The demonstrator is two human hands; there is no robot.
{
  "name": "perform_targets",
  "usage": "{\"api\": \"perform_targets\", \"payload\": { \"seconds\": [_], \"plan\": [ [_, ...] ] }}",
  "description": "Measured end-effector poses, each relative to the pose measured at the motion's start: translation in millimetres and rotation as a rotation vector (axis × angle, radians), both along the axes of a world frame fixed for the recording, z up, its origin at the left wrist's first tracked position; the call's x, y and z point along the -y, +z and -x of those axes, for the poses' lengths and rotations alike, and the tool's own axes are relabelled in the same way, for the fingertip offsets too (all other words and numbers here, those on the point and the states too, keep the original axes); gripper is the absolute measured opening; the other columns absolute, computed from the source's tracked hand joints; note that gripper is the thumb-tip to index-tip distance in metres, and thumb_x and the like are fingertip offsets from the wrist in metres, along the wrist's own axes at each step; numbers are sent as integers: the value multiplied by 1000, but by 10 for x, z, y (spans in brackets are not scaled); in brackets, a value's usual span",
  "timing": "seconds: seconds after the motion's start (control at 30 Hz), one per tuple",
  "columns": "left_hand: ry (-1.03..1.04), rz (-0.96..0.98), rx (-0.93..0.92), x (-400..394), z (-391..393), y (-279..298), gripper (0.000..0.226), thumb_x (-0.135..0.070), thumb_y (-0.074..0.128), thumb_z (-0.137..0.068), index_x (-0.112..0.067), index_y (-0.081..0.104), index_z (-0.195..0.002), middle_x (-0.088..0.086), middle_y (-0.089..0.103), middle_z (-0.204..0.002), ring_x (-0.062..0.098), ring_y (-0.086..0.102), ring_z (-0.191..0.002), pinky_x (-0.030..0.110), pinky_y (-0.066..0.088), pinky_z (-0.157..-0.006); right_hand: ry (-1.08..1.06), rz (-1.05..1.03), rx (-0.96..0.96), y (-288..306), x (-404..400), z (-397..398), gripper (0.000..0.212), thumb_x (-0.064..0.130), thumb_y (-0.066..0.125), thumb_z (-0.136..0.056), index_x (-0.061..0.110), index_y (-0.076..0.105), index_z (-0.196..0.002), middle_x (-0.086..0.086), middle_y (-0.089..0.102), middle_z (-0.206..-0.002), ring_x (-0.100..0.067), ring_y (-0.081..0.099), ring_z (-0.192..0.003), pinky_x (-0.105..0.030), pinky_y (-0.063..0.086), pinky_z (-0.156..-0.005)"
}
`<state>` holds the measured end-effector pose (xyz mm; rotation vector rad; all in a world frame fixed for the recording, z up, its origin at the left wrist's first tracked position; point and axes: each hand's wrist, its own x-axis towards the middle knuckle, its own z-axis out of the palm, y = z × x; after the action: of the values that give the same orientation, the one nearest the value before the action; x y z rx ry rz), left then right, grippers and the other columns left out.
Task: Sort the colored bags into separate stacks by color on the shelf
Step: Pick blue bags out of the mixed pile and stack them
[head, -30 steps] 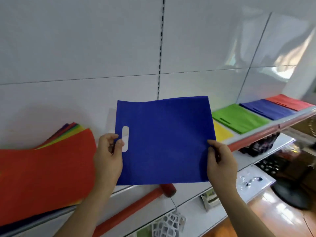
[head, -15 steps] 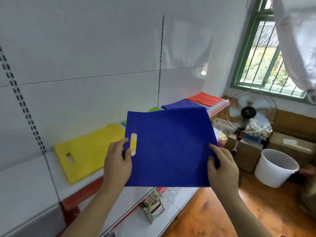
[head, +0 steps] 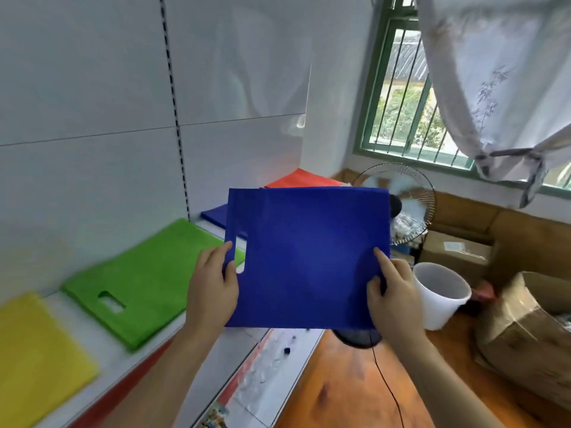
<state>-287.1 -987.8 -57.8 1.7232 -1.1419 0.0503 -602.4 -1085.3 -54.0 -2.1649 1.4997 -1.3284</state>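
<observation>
Fingers of the left hand (head: 213, 282) pinch the blue bag (head: 307, 257) beside its handle slot, while the right hand (head: 391, 291) pinches the opposite edge, holding it upright in the air off the shelf's (head: 102, 347) front edge. Thin, light fabric, it looks limp and would sag if gripped at one corner only. On the shelf lie the yellow stack (head: 34, 350), green stack (head: 139, 282), blue stack (head: 214, 215) and red stack (head: 298, 180). Nothing blocks the blue stack, though the held bag hides most of it.
</observation>
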Motion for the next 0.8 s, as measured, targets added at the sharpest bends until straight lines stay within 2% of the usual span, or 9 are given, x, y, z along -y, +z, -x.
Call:
{"api": "perform_targets", "payload": {
  "seconds": [0.07,0.17,0.23,0.37,0.47,0.6,0.8],
  "plan": [
    [-16,-13,12,356,-34,15,40,-10,58,-103,-16,61,-142,-4,57,-124,9,53,-100,21,39,-86,2,10,-7,58,387,-28,54,8,57,-101,21,51,-153,4,54,-122,-17,57,-101,-43,54,-83],
    [7,-48,4,793,-82,28,40,-10,56,-103,-16,60,-143,-1,57,-130,19,59,-106,28,44,-89,-3,16,-28,80,906,-93,52,7,56,-101,21,55,-151,6,55,-126,-15,54,-104,-33,46,-83],
    [30,-71,20,1030,-112,27,41,-9,56,-103,-15,60,-144,0,58,-133,21,60,-108,28,44,-89,14,30,-41,66,1254,-165,49,6,57,-100,19,59,-147,6,57,-126,-14,54,-106,-29,43,-84],
    [105,-98,34,1498,-220,-3,42,-8,57,-103,-13,60,-144,0,57,-131,19,60,-107,28,44,-89,112,-8,-11,14,2041,-391,44,5,59,-99,19,64,-141,7,58,-124,-18,59,-107,-32,47,-91],
    [215,-128,23,1820,-282,-70,36,-8,58,-101,-15,63,-136,-1,58,-128,18,62,-108,27,45,-90,206,-16,11,-34,2642,-609,36,9,60,-99,23,68,-132,13,58,-125,-14,58,-109,-30,45,-92],
    [412,-139,-85,2133,-311,-159,20,-8,63,-99,-15,68,-116,0,65,-115,17,64,-98,27,46,-82,353,-33,-39,-45,3375,-936,33,13,59,-99,25,69,-128,13,59,-126,-12,58,-107,-29,44,-91],
    [656,-191,-125,2322,-354,-231,22,-9,66,-97,-12,72,-118,5,70,-114,19,64,-93,29,46,-83,598,-62,-156,-59,4099,-1582,38,10,54,-100,18,67,-135,5,59,-134,-21,61,-112,-33,48,-94]
  ]
}}
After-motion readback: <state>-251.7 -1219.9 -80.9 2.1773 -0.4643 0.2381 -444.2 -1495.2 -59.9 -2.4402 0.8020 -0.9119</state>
